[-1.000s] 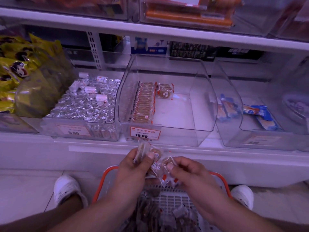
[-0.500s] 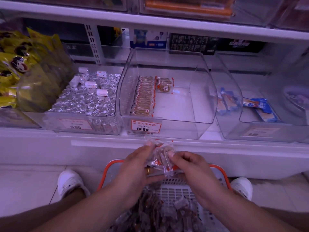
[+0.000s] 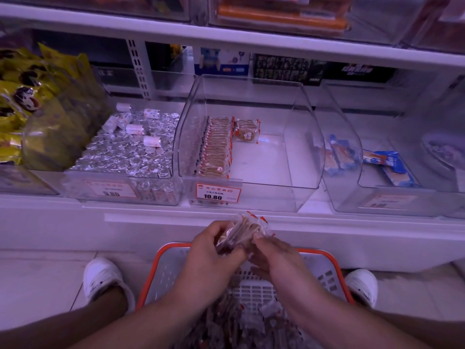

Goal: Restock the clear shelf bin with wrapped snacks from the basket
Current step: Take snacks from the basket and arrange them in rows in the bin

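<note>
- Left hand (image 3: 214,244) and right hand (image 3: 273,253) both grip one stack of wrapped snacks (image 3: 242,231), held above the orange-rimmed basket (image 3: 163,275).
- Clear shelf bin (image 3: 297,172): upright row of snacks (image 3: 215,149) along its left wall, one pack (image 3: 246,132) flat at the back.
- More snacks lie in the basket.

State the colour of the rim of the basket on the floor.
Orange-red, around a pale grey slatted basket; clearest in the head view.

White shelf (image 3: 141,210) with clear bins (image 3: 297,195) side by side; basket (image 3: 334,258) on the floor (image 3: 37,278).
</note>
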{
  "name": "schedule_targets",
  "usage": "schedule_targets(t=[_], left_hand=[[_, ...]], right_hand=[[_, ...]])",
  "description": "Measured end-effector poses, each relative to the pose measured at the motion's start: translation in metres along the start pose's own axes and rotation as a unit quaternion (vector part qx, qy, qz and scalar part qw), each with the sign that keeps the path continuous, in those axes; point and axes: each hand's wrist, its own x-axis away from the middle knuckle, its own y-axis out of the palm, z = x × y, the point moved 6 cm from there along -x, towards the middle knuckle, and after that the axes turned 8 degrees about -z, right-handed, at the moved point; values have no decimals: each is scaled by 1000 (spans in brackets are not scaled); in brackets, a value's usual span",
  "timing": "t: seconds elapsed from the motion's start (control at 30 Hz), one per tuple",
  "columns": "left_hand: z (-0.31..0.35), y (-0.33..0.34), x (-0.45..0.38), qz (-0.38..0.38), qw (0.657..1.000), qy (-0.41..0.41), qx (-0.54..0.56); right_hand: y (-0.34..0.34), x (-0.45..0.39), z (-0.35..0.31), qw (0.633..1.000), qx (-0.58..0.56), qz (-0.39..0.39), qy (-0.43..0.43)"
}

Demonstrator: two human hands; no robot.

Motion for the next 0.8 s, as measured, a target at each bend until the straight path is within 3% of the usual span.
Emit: schedule_targets(t=[0.13,0.2,0.27,0.33,0.4,0.47,0.57,0.7,0.8], left_hand=[[-7,-4,-8,-69,996,-55,12],[-7,-4,-9,-135,988,-70,15],[-5,-1,-6,-196,977,-84,26],[-5,1,-4,-219,967,-112,70],[-12,-4,-8,-172,957,-163,166],[-18,-12,-11,-106,954,-189,207],[-17,-24,-14,-71,974,-153,153],[-8,-43,-22,-20,994,-81,74],[0,-41,-21,-42,998,-41,2]], right_hand=[[-25,-3,-31,977,196,-27,-74],[-21,-1,-40,958,227,-136,-113],[-17,1,-40,945,234,-195,-115],[-20,1,-42,942,257,-171,-132],[-26,0,-46,943,275,-125,-141],[-34,-1,-48,962,222,-103,-123],[-42,-3,-51,986,80,-114,-96],[-43,-4,-59,978,-82,-174,-77],[-35,-1,-58,970,-101,-205,-86]])
